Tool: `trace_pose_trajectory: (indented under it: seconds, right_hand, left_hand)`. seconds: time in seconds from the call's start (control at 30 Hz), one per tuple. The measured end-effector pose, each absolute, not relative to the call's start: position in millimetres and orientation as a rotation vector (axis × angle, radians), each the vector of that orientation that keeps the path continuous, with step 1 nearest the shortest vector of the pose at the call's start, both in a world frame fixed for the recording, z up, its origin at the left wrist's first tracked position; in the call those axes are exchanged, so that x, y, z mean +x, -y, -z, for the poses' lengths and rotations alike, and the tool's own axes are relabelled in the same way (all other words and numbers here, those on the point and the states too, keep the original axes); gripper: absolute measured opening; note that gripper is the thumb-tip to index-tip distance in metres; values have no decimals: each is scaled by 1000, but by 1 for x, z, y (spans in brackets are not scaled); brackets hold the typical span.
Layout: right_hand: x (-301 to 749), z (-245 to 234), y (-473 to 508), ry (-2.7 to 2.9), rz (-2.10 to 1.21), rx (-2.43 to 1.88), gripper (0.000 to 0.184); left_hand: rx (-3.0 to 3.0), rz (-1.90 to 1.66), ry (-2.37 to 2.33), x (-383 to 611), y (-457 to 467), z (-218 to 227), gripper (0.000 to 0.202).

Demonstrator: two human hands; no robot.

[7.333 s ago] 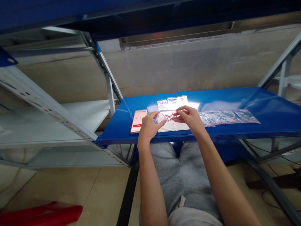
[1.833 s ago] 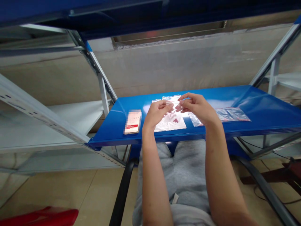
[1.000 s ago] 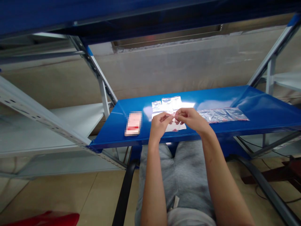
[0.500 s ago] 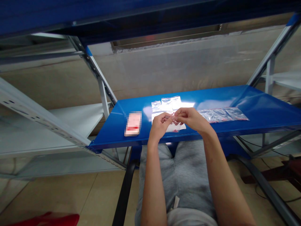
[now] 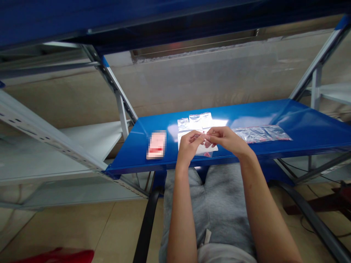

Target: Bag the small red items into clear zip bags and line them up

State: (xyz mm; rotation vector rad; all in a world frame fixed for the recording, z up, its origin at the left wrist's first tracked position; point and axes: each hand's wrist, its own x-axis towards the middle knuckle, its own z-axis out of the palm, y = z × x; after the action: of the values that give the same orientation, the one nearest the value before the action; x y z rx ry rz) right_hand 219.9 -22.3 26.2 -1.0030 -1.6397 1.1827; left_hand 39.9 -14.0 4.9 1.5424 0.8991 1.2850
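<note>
Both of my hands meet over the front of the blue shelf, fingertips close together in a pinch. My left hand [image 5: 189,146] and my right hand [image 5: 227,139] are closed on the upper edge of a small clear zip bag [image 5: 207,154]. Small red pieces show in its bottom, but my fingers cover its top. Beneath and behind the hands lies a white sheet [image 5: 181,136] with several clear bags [image 5: 201,118] along its far side. To the right, a row of clear zip bags [image 5: 263,134] with reddish edges lies overlapping.
The blue shelf [image 5: 131,153] has a pinkish, blurred-out rectangular object [image 5: 156,144] at its left. A metal upright [image 5: 55,131] stands on the left, and another blue shelf [image 5: 175,22] hangs overhead. Chair armrests [image 5: 146,226] flank my legs.
My hands stay together at nearly the same spot, with small finger movements at the bag's upper edge. The whole view has shifted slightly.
</note>
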Motion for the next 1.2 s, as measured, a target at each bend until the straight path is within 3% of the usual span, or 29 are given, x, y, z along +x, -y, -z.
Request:
trace_pose_trajectory:
  seconds: [0.8, 1.2]
  right_hand:
    - [225, -21, 16, 1597, -1001, -1051, 48]
    - [216, -18, 15, 1651, -1039, -965, 28]
  left_hand:
    - [1527, -1211, -929, 37, 15, -7, 31]
    - [1448, -1407, -967, 44, 13, -7, 20]
